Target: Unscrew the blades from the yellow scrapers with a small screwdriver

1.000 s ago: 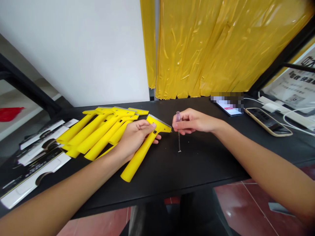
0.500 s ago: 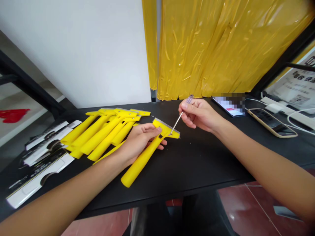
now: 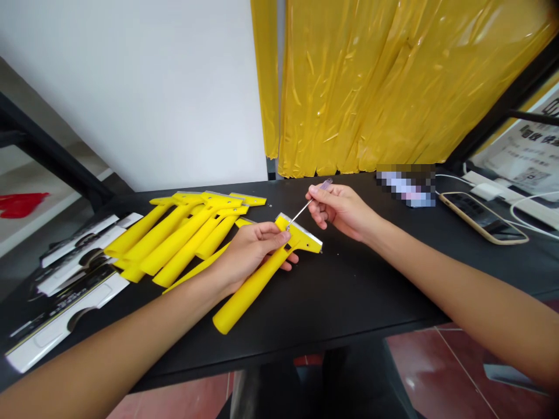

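My left hand is closed around the neck of a yellow scraper, its thumb lying near the head. The scraper's handle slants down toward me, and a metal strip runs along the head's far edge. Between the fingers of my right hand is a screwdriver with a clear purplish handle. Its tip meets the left part of the scraper head, close to my left thumb. Several more yellow scrapers lie in a pile left of my left hand.
White-and-black packages lie at the table's left end. On the right are a phone in a tan case, a pixelated device, white cables and a power strip. A white panel and yellow plastic sheeting stand behind the table.
The screwdriver tip has moved from the right side of the scraper head to its left side, near my left thumb. My right hand has shifted left with it.
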Demonstrator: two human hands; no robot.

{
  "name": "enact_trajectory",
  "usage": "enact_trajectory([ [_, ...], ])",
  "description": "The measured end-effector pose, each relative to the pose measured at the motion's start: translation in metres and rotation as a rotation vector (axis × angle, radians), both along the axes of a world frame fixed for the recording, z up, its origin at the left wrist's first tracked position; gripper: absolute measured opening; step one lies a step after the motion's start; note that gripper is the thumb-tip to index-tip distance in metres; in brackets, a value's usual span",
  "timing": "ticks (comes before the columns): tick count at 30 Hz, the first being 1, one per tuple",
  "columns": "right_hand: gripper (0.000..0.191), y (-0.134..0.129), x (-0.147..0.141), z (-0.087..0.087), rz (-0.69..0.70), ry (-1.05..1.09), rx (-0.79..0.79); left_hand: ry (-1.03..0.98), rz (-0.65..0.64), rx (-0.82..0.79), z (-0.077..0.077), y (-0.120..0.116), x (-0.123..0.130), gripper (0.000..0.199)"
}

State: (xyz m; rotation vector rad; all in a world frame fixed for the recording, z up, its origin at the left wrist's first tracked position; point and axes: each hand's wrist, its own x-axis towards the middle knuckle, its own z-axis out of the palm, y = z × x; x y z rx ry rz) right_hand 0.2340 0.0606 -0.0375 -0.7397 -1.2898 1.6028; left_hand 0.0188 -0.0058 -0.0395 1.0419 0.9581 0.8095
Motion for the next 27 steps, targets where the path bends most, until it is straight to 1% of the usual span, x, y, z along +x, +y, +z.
enact_trajectory([
  [7, 0.029, 0.000, -0.002, -0.003, 0.019, 0.012, -0.033, 0.018, -0.013, 0.025, 0.002, -0.001, 0.001, 0.017],
  [13, 0.029, -0.002, -0.003, -0.002, 0.017, 0.009, -0.013, 0.060, -0.010, 0.044, 0.006, -0.003, 0.002, 0.020],
  [18, 0.030, -0.003, -0.003, -0.001, 0.010, 0.015, 0.024, 0.079, 0.010, 0.054, 0.005, -0.003, 0.002, 0.019],
  [20, 0.029, -0.004, -0.002, 0.000, -0.022, 0.033, 0.068, 0.090, 0.005, 0.059, 0.004, -0.003, 0.002, 0.019],
  [22, 0.028, -0.005, -0.001, 0.004, -0.073, 0.026, 0.158, 0.102, -0.002, 0.063, 0.004, -0.003, 0.002, 0.018],
  [25, 0.027, -0.011, 0.001, 0.010, -0.106, -0.075, 0.335, 0.106, -0.005, 0.071, 0.005, -0.004, 0.002, 0.018],
  [27, 0.027, -0.015, 0.001, 0.013, -0.107, -0.145, 0.422, 0.106, -0.004, 0.076, 0.005, -0.004, 0.002, 0.018],
])
